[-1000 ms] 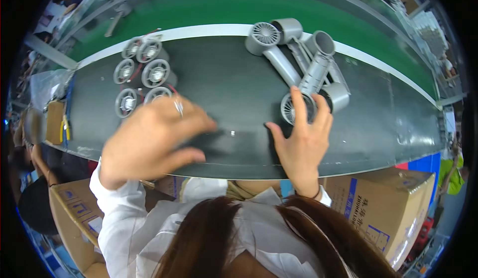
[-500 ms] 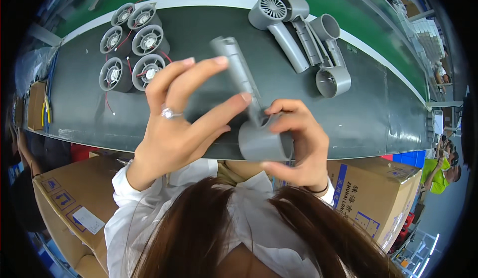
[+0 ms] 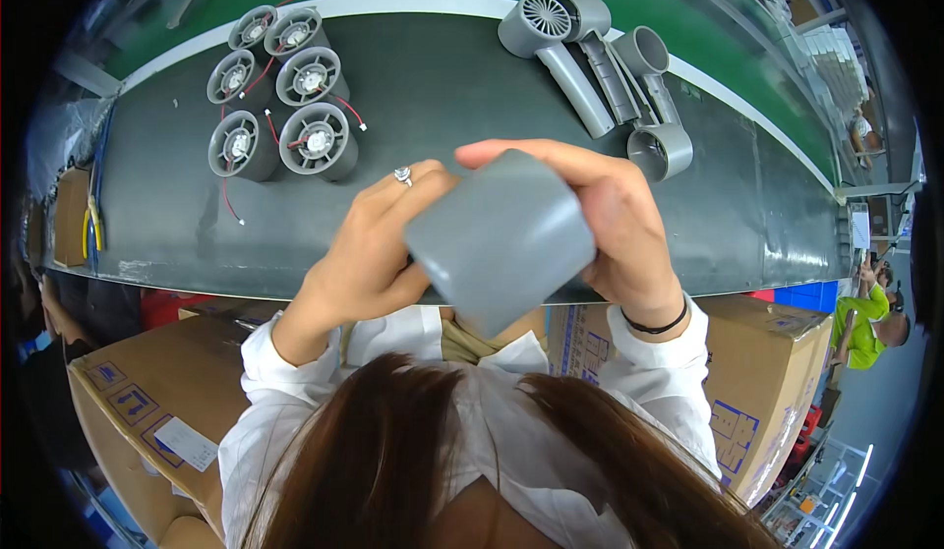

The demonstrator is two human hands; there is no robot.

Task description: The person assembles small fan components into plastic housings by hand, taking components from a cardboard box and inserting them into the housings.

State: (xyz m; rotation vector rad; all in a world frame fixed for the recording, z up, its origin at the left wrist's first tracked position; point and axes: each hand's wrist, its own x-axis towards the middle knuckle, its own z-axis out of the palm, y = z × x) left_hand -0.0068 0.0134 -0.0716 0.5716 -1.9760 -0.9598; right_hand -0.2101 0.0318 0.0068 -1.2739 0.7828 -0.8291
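Observation:
A smooth grey handheld-fan housing (image 3: 501, 239) is raised above the near edge of the bench, its round barrel turned up and slightly blurred. My right hand (image 3: 634, 230) wraps the barrel from the right, with the index finger along its far side. On the other side my left hand (image 3: 369, 249), a ring on one finger, curls in against the housing; its fingertips are hidden behind the barrel. The handle of this housing is out of sight. Several grey round fan units (image 3: 318, 143) with red wires stand in two columns at the far left.
At the back right lie more grey fan housings (image 3: 661, 151), one with a slotted grille (image 3: 546, 18). The dark bench mat (image 3: 423, 77) has a white strip behind it. Cardboard boxes (image 3: 147, 382) flank me below the bench. Yellow-handled pliers (image 3: 91, 230) rest at the left end.
The housing has been turned and lifted, so its barrel now faces up and its handle has gone from view. My left hand has closed in from spread fingers beside the handle.

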